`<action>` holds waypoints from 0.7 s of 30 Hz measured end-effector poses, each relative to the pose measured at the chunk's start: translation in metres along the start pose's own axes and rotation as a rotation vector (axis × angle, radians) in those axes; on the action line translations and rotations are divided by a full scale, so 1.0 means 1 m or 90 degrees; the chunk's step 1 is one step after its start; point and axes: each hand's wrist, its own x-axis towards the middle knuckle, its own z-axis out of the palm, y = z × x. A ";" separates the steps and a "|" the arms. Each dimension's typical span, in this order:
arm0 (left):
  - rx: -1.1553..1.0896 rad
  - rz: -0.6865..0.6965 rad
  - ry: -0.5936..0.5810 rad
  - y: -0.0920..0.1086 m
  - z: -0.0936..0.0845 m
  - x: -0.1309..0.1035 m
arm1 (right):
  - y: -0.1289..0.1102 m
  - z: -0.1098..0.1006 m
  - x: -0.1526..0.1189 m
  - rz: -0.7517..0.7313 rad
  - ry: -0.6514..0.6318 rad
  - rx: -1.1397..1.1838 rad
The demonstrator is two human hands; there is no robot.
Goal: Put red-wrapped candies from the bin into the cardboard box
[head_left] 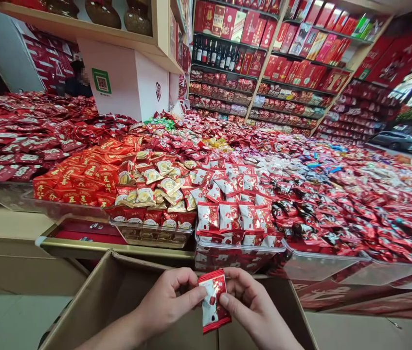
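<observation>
Red-white candy packet (213, 301) held upright over open cardboard box (118, 296). Left hand (165, 304), right hand (251, 306): fingertips pinched on side seams. Likely light, crinkly, slippery film; grip sealed edges, avoid crushing centre.

The left hand (165, 301) and right hand (253, 306) are meeting low in front, fingers (194, 294) pinching inward, forearms angling up from below.
</observation>
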 end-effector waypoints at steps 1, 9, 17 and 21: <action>0.018 0.006 0.000 -0.001 -0.001 -0.001 | 0.001 0.000 0.000 -0.004 -0.006 -0.007; -0.028 0.060 -0.049 -0.006 -0.005 -0.004 | -0.062 -0.025 0.005 -0.125 0.022 -0.172; 0.179 0.037 -0.011 -0.007 -0.006 -0.001 | -0.164 -0.104 0.108 -0.247 0.232 -0.372; 0.221 0.045 0.001 -0.016 -0.006 0.001 | -0.171 -0.112 0.161 -0.160 0.269 -0.486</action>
